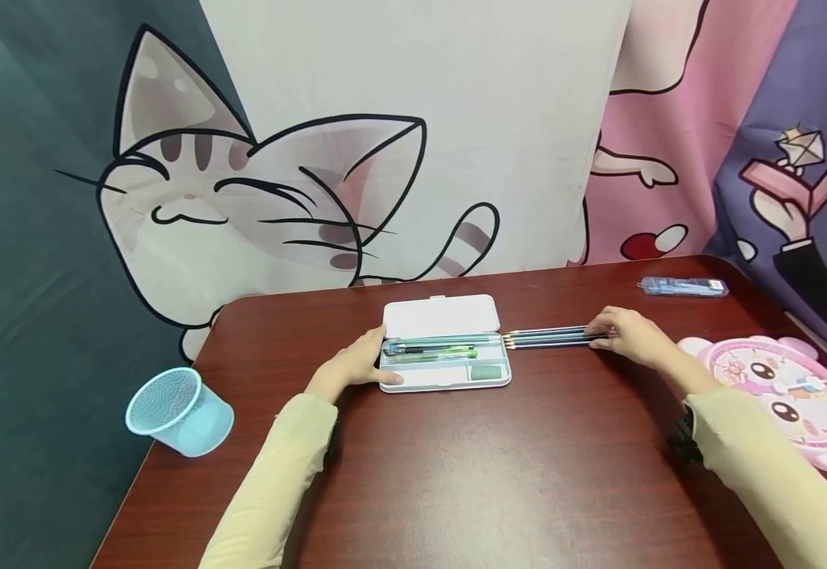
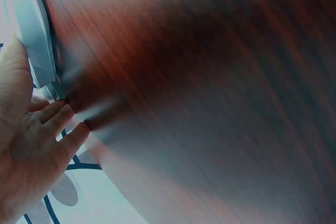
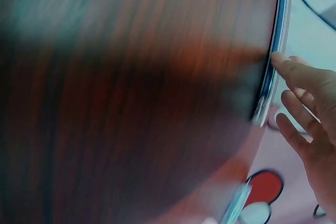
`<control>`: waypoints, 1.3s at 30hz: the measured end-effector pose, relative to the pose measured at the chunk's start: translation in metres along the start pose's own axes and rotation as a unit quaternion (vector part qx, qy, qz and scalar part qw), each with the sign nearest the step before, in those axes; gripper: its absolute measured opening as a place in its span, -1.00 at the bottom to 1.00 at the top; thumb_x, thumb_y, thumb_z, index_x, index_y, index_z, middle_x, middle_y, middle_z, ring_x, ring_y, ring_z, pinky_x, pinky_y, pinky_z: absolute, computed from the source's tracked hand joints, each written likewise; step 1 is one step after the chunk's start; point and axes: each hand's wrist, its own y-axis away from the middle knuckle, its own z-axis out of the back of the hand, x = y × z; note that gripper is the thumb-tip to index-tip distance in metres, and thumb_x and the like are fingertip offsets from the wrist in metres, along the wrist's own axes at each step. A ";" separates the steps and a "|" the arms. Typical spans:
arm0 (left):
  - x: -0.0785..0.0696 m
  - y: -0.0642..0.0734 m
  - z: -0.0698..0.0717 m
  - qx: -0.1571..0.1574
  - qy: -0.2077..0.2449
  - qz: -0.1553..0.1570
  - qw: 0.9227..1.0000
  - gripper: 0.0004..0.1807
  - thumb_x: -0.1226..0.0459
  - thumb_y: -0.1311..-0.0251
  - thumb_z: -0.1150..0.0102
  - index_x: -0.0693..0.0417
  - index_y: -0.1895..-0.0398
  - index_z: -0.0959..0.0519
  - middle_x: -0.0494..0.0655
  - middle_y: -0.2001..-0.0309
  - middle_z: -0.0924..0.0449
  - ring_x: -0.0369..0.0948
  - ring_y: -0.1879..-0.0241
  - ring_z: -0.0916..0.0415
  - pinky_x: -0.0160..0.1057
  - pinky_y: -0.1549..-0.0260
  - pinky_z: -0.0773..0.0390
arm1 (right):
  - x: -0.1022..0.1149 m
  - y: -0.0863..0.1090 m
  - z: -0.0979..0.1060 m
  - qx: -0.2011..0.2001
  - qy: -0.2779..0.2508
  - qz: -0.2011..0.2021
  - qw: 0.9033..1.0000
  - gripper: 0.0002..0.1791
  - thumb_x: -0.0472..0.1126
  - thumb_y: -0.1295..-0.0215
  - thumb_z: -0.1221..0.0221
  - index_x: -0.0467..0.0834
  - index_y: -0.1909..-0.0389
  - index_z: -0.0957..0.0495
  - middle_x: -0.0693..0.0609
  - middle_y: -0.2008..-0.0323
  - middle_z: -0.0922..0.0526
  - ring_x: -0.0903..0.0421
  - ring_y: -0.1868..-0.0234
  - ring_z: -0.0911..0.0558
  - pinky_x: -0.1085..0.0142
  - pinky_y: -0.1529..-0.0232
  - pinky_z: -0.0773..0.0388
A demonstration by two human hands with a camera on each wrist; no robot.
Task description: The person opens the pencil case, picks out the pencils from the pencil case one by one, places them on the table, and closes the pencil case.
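Observation:
An open white pencil case (image 1: 441, 378) lies on the table, its lid (image 1: 441, 316) folded back. Inside are several pens (image 1: 434, 354) and a grey-green block (image 1: 486, 371) in the front right compartment. My left hand (image 1: 352, 363) holds the case's left end, thumb at the front corner and fingers toward the back corner. In the left wrist view the thumb lies along the case wall (image 2: 39, 40). Several dark, sharpened pencils (image 1: 544, 338) lie side by side, points at the case's right edge. My right hand (image 1: 629, 336) pinches their far ends between thumb and fingers.
A light-blue mesh pen holder (image 1: 207, 419) stands at the table's left edge. On the right are a pink cartoon clock (image 1: 761, 387) and, behind it, a slim clear blue packet (image 1: 683, 287). A cartoon-print cloth (image 1: 527, 118) hangs behind the table.

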 end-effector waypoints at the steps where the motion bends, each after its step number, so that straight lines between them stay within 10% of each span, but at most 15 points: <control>1: 0.000 0.000 0.000 -0.001 -0.002 -0.001 1.000 0.17 -0.11 0.07 -0.29 0.32 -0.40 0.15 0.20 -0.40 0.03 0.03 -0.39 0.02 0.11 -0.23 -0.17 | 0.004 -0.004 -0.003 -0.006 0.000 0.007 1.000 -0.83 -0.29 0.06 -0.35 -0.17 0.38 -0.65 0.00 0.40 -0.59 0.07 0.35 -0.55 0.17 0.29 -0.47; 13: -0.002 -0.002 -0.003 0.004 0.007 0.004 1.000 0.18 -0.12 0.08 -0.29 0.28 -0.41 0.18 0.17 -0.41 0.04 0.00 -0.39 0.03 0.13 -0.23 -0.16 | 0.084 -0.054 -0.043 0.033 -0.056 0.063 0.996 -0.75 -0.18 -0.10 -0.25 -0.21 0.21 -0.62 -0.04 0.28 -0.59 0.04 0.21 -0.60 0.09 0.15 -0.50; 20: -0.002 -0.001 -0.002 0.002 0.004 0.010 1.000 0.17 -0.11 0.08 -0.29 0.28 -0.41 0.17 0.17 -0.41 0.06 0.00 -0.40 0.05 0.11 -0.25 -0.14 | 0.114 -0.071 -0.060 0.044 0.039 0.084 0.995 -0.72 -0.21 -0.03 -0.30 -0.21 0.20 -0.63 -0.05 0.27 -0.57 0.08 0.24 -0.56 0.17 0.23 -0.53; 31: -0.004 0.001 -0.004 0.001 0.007 0.009 1.000 0.16 -0.11 0.08 -0.29 0.28 -0.41 0.15 0.15 -0.42 0.05 0.00 -0.40 0.05 0.10 -0.25 -0.14 | 0.128 -0.073 -0.065 0.023 0.110 0.107 0.988 -0.84 -0.25 -0.01 -0.30 -0.17 0.33 -0.67 -0.01 0.38 -0.58 0.10 0.34 -0.60 0.25 0.36 -0.55; 39: -0.002 0.001 -0.002 -0.004 0.006 0.010 1.000 0.16 -0.11 0.08 -0.29 0.28 -0.41 0.14 0.16 -0.41 0.05 0.00 -0.40 0.04 0.09 -0.26 -0.15 | 0.115 -0.073 -0.053 -0.023 0.007 0.085 0.996 -0.91 -0.30 -0.04 -0.28 -0.19 0.40 -0.69 -0.01 0.41 -0.64 0.11 0.38 -0.61 0.22 0.34 -0.53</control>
